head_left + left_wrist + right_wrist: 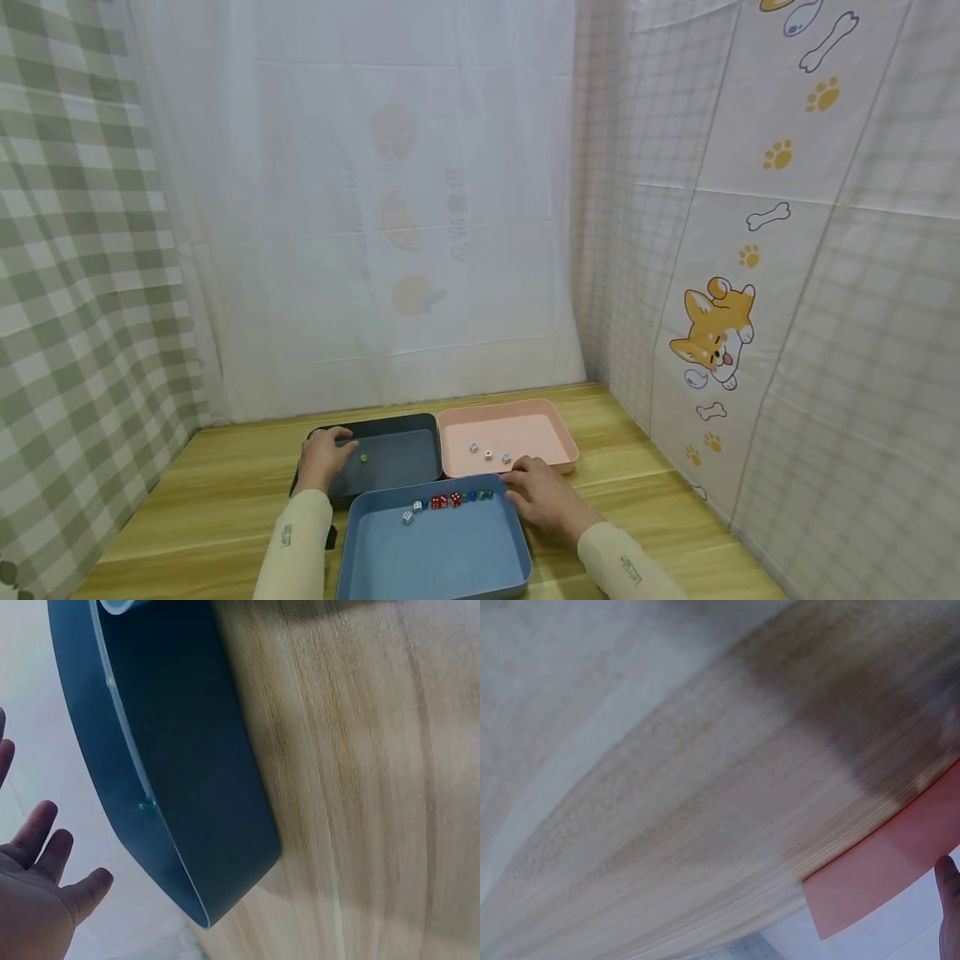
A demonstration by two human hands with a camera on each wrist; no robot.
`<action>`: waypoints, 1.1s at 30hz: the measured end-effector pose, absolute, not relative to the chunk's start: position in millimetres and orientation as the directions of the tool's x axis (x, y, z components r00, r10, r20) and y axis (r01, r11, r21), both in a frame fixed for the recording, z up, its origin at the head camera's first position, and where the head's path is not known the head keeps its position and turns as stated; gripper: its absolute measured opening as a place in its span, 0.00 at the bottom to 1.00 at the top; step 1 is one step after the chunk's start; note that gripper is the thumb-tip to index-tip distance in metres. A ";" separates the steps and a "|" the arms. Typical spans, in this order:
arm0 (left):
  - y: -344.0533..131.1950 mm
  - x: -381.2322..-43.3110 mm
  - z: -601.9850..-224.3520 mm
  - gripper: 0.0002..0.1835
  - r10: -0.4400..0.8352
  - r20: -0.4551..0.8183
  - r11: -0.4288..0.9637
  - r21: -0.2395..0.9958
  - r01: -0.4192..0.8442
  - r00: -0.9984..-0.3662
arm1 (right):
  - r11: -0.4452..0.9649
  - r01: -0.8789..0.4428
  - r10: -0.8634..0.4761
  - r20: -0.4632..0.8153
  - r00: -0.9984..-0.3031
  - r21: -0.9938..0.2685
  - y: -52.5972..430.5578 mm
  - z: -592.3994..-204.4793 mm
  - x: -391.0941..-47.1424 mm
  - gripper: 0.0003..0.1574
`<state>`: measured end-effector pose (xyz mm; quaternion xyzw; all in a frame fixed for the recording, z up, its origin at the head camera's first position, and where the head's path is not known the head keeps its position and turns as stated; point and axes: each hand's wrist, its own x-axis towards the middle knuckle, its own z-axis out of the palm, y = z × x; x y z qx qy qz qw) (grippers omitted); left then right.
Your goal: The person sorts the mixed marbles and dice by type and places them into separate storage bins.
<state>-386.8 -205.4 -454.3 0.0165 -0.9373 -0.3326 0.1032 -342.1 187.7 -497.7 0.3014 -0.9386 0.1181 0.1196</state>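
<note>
The left hand [324, 458] is spread over the left side of the dark tray [397, 471], fingers apart and holding nothing, near a small green piece [363, 457] lying inside it. The right hand [546, 497] is by the far right corner of the blue tray [442, 558], fingers slightly bent; whether it grips anything cannot be told. Red dice [439, 502] sit along the blue tray's far wall, and white dice [488, 456] lie in the pink tray [517, 421] on the tabletop [630, 492].
</note>
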 end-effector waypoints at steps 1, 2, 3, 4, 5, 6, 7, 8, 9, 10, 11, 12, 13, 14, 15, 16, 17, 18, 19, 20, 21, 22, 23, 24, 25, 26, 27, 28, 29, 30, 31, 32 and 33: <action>-205.0 -386.8 -453.8 0.19 -0.096 0.187 0.777 0.628 0.043 -0.978 | 0.790 -0.594 -0.537 0.299 -0.789 -0.149 187.5 -497.3 -342.3 0.19; -204.6 -387.4 -454.0 0.20 -0.092 0.192 0.772 0.633 0.051 -0.977 | 0.790 -0.595 -0.537 0.303 -0.788 -0.149 187.3 -496.9 -342.1 0.19; -203.5 -387.4 -453.7 0.20 -0.088 0.199 0.767 0.639 0.061 -0.976 | 0.788 -0.597 -0.537 0.308 -0.785 -0.148 187.2 -496.4 -342.0 0.19; -201.8 -387.5 -453.3 0.20 -0.083 0.206 0.763 0.643 0.071 -0.975 | 0.788 -0.597 -0.536 0.312 -0.784 -0.149 187.1 -495.9 -341.8 0.19; -199.7 -387.1 -452.6 0.21 -0.077 0.212 0.757 0.649 0.082 -0.974 | 0.789 -0.597 -0.534 0.315 -0.784 -0.148 187.2 -495.3 -341.5 0.19; -197.1 -387.4 -452.2 0.21 -0.072 0.216 0.750 0.656 0.090 -0.974 | 0.790 -0.596 -0.532 0.318 -0.785 -0.148 187.3 -494.9 -341.3 0.19; -194.1 -387.5 -451.6 0.21 -0.068 0.221 0.744 0.661 0.098 -0.973 | 0.791 -0.594 -0.530 0.318 -0.786 -0.147 187.4 -494.4 -340.9 0.19; -190.6 -387.9 -451.1 0.21 -0.063 0.229 0.737 0.667 0.109 -0.971 | 0.791 -0.593 -0.530 0.319 -0.786 -0.149 187.4 -493.8 -340.3 0.19; -186.7 -388.1 -450.6 0.21 -0.060 0.236 0.731 0.672 0.119 -0.970 | 0.793 -0.592 -0.529 0.317 -0.787 -0.147 187.5 -493.8 -340.1 0.19; -182.3 -388.4 -450.2 0.21 -0.055 0.247 0.727 0.674 0.131 -0.967 | 0.794 -0.590 -0.528 0.315 -0.789 -0.147 187.7 -493.7 -339.9 0.19; -177.8 -388.4 -449.7 0.20 -0.047 0.258 0.722 0.676 0.146 -0.965 | 0.794 -0.590 -0.528 0.314 -0.789 -0.146 187.8 -493.5 -339.6 0.19; -173.2 -388.6 -449.3 0.20 -0.040 0.268 0.717 0.678 0.159 -0.962 | 0.794 -0.590 -0.528 0.314 -0.789 -0.146 187.8 -493.7 -339.5 0.19; -168.7 -388.5 -449.4 0.19 -0.036 0.278 0.710 0.683 0.171 -0.960 | 0.794 -0.591 -0.529 0.315 -0.788 -0.147 187.7 -494.0 -339.6 0.19; -164.6 -388.3 -449.6 0.19 -0.030 0.285 0.701 0.690 0.183 -0.958 | 0.793 -0.591 -0.528 0.316 -0.788 -0.148 187.7 -494.3 -339.9 0.19; -160.6 -387.8 -450.0 0.19 -0.025 0.286 0.690 0.699 0.190 -0.958 | 0.793 -0.592 -0.529 0.318 -0.787 -0.145 187.8 -494.8 -340.2 0.19; -156.8 -386.9 -449.9 0.18 -0.020 0.287 0.681 0.705 0.197 -0.958 | 0.791 -0.594 -0.530 0.320 -0.785 -0.146 187.7 -495.0 -340.3 0.19; -153.3 -385.9 -450.1 0.18 -0.016 0.284 0.672 0.713 0.200 -0.959 | 0.790 -0.596 -0.531 0.324 -0.783 -0.146 187.7 -495.5 -340.6 0.19; -150.0 -385.0 -450.8 0.18 -0.014 0.281 0.665 0.719 0.201 -0.960 | 0.790 -0.596 -0.532 0.325 -0.782 -0.143 187.7 -496.0 -340.9 0.19; -147.0 -383.8 -451.9 0.17 -0.013 0.277 0.660 0.724 0.200 -0.961 | 0.789 -0.598 -0.533 0.327 -0.780 -0.141 187.7 -496.4 -341.0 0.19; -144.0 -382.3 -452.6 0.17 -0.009 0.275 0.657 0.726 0.202 -0.961 | 0.788 -0.599 -0.534 0.329 -0.779 -0.138 187.9 -496.9 -340.9 0.19; -141.1 -380.7 -453.5 0.17 -0.008 0.274 0.657 0.727 0.201 -0.962 | 0.788 -0.601 -0.536 0.330 -0.777 -0.137 188.0 -497.4 -340.8 0.19; -138.1 -378.8 -454.5 0.16 -0.007 0.276 0.658 0.725 0.203 -0.961 | 0.787 -0.601 -0.536 0.329 -0.778 -0.138 188.1 -497.7 -340.6 0.19; -135.2 -376.8 -455.8 0.16 -0.005 0.277 0.661 0.722 0.205 -0.961 | 0.786 -0.602 -0.537 0.330 -0.776 -0.136 188.4 -498.0 -340.4 0.19; -132.4 -375.0 -457.4 0.16 -0.002 0.278 0.663 0.720 0.207 -0.961 | 0.787 -0.602 -0.538 0.328 -0.777 -0.136 188.5 -498.3 -340.3 0.19; -129.7 -372.8 -458.8 0.15 0.001 0.279 0.666 0.716 0.209 -0.960 | 0.785 -0.604 -0.539 0.329 -0.775 -0.139 188.7 -498.6 -340.2 0.19; -127.3 -370.5 -460.5 0.15 0.008 0.283 0.667 0.713 0.216 -0.959 | 0.784 -0.605 -0.539 0.328 -0.775 -0.139 188.8 -498.9 -340.1 0.19; -125.2 -368.3 -462.3 0.15 0.015 0.286 0.672 0.707 0.221 -0.958 | 0.785 -0.603 -0.538 0.326 -0.777 -0.141 188.9 -499.1 -340.1 0.19; -123.3 -366.2 -464.3 0.14 0.022 0.287 0.675 0.702 0.226 -0.958 | 0.785 -0.603 -0.538 0.325 -0.778 -0.143 188.9 -499.3 -340.2 0.19; -121.9 -364.2 -466.5 0.14 0.031 0.290 0.680 0.695 0.233 -0.956 | 0.783 -0.606 -0.540 0.327 -0.775 -0.143 188.8 -499.7 -340.5 0.19; -120.9 -362.2 -468.7 0.14 0.041 0.294 0.685 0.687 0.241 -0.955 | 0.784 -0.604 -0.538 0.326 -0.777 -0.146 188.6 -499.9 -340.5 0.19; -120.3 -360.4 -471.2 0.13 0.051 0.297 0.695 0.675 0.247 -0.954 | 0.783 -0.605 -0.539 0.326 -0.777 -0.147 188.4 -500.1 -340.7 0.19; -120.1 -358.7 -473.5 0.13 0.062 0.301 0.706 0.661 0.255 -0.952 | 0.783 -0.604 -0.538 0.325 -0.778 -0.149 188.1 -500.3 -340.9 0.19; -120.2 -357.2 -475.7 0.12 0.073 0.303 0.715 0.648 0.262 -0.950 | 0.782 -0.605 -0.539 0.323 -0.778 -0.152 187.7 -500.3 -341.1 0.19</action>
